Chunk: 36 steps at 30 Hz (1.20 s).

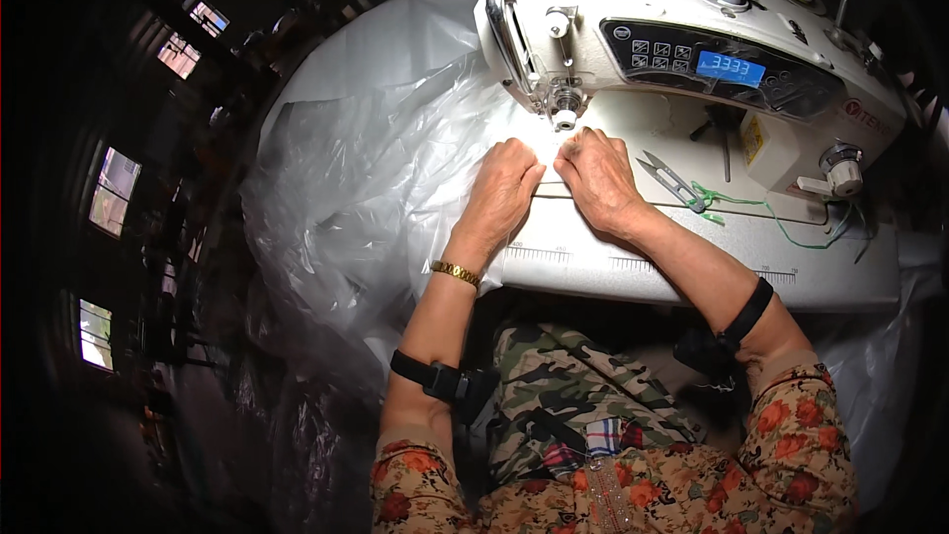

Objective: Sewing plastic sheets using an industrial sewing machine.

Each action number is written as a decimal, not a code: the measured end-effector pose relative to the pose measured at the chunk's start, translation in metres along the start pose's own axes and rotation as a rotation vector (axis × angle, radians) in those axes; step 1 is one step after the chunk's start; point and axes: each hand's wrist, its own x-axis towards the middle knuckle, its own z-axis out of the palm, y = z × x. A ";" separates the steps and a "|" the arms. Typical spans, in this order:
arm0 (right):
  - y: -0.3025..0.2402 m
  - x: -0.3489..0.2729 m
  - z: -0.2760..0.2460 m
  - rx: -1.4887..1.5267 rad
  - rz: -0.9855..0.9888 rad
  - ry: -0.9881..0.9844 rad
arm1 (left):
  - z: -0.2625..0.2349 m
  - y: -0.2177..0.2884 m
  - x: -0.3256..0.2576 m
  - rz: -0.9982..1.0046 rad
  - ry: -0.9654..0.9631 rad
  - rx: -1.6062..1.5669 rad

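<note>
Both my hands rest side by side on the bed of a white sewing machine (pixel 613 40), just in front of its needle area. My left hand (pixel 499 190) is closed, its fingers pinched on the edge of a sheet of clear plastic film (pixel 395 138). The film spreads in wrinkled folds over the machine's left side. My right hand (pixel 598 176) is closed too, fingertips pressed together close by the presser foot; bright lamp glare hides what they hold. Right of that hand lie small thread snips (pixel 674 183) with green string (pixel 761 203) tied to them.
A lit control panel (pixel 727 64) sits on the machine's arm. At the right stands a round knob (pixel 843 170) with a lever. Ruler markings (pixel 539 253) run along the table's front edge. Plastic hangs down at the left. Beyond lies a dark room with small bright windows (pixel 116 191).
</note>
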 end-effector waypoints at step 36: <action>-0.001 -0.004 -0.003 -0.356 -0.292 0.019 | 0.016 0.004 0.006 -0.028 0.191 0.133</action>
